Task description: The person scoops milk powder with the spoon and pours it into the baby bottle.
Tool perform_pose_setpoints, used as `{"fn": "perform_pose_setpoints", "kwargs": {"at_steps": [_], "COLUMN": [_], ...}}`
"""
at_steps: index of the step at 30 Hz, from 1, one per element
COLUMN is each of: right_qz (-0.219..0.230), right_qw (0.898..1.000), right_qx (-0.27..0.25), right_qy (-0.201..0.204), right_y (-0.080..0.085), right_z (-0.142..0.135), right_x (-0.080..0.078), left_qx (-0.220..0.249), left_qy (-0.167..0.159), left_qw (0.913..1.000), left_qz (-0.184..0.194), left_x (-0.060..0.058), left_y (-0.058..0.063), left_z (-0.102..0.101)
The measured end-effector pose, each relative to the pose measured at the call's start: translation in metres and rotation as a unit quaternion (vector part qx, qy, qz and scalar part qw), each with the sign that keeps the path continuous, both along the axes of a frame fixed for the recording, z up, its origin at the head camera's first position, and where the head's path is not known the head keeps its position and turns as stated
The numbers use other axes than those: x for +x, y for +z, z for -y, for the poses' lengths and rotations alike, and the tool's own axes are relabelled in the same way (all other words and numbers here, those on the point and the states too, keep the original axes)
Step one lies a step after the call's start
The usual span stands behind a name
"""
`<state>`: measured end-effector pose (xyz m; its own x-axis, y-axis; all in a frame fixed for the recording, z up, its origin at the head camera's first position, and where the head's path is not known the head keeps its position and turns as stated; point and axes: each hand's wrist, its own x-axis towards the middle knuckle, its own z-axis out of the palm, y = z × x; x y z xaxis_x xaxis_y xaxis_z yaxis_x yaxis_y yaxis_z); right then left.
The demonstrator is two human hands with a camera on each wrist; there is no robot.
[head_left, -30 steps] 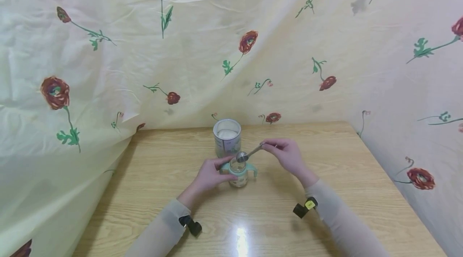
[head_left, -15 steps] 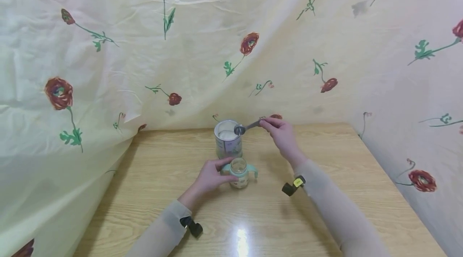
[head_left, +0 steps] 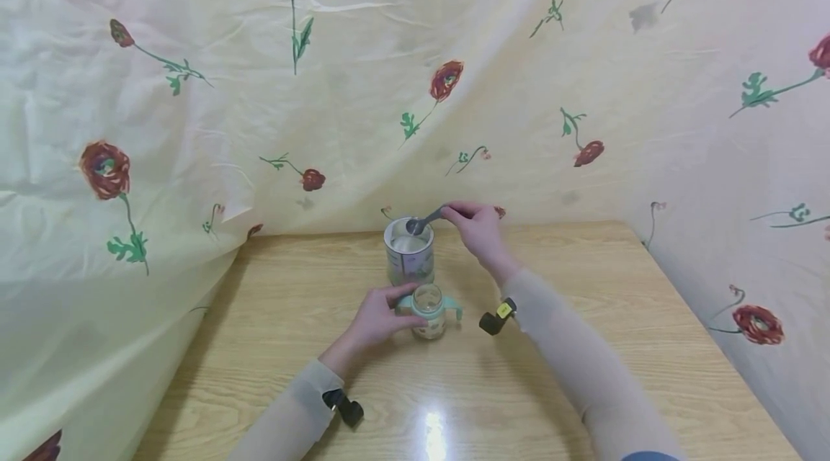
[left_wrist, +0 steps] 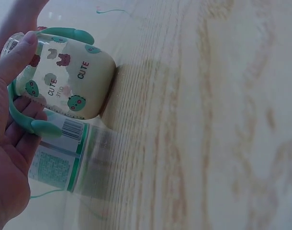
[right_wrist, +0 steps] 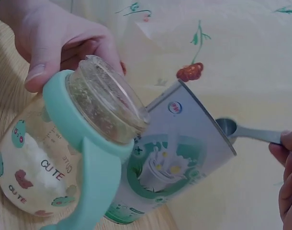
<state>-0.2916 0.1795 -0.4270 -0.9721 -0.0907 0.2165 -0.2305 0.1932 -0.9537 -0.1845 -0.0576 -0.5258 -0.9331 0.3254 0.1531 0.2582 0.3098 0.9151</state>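
Observation:
A clear baby bottle with mint-green handles and "CUTE" prints stands uncapped on the table; whitish powder shows inside it in the right wrist view. My left hand grips its neck from the left, thumb in front and fingers behind. Right behind the bottle stands an open milk powder can. My right hand pinches the handle of a grey measuring spoon. The spoon's round bowl is over the can's mouth in the head view, at its rim in the right wrist view.
The wood-grain table reaches back to a cream cloth printed with red flowers, which hangs behind and along both sides. Each wrist bears a small black camera, the right one with a yellow patch.
My right hand has carried the measuring spoon from over the bottle's mouth back and left to the can's mouth. The left hand and the bottle have stayed in place.

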Motion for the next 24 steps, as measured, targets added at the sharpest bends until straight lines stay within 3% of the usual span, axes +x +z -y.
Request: {"fn": "perform_pose_setpoints", "kwargs": {"at_steps": [6, 11, 18, 24], "right_qz": [-0.038, -0.073, -0.08, -0.119], "right_qw": [0.996, 0.983, 0.951, 0.911], "right_qx": [0.08, 0.169, 0.295, 0.393], "right_qy": [0.005, 0.012, 0.053, 0.029], "right_y": [0.001, 0.004, 0.006, 0.007], "right_z": [0.014, 0.023, 0.039, 0.048], "right_x": [0.0, 0.002, 0.003, 0.003], "left_qx": [0.002, 0.002, 0.002, -0.005], "left_qy": [-0.002, -0.003, -0.002, 0.001], "left_qw": [1.0, 0.9999, 1.0, 1.0], "left_qz": [-0.008, -0.013, -0.008, -0.004], "left_x": [0.0, 0.001, 0.002, 0.004], "left_y": [0.0, 0.0, -0.001, 0.001], "left_z": [0.0, 0.0, 0.001, 0.001]}}
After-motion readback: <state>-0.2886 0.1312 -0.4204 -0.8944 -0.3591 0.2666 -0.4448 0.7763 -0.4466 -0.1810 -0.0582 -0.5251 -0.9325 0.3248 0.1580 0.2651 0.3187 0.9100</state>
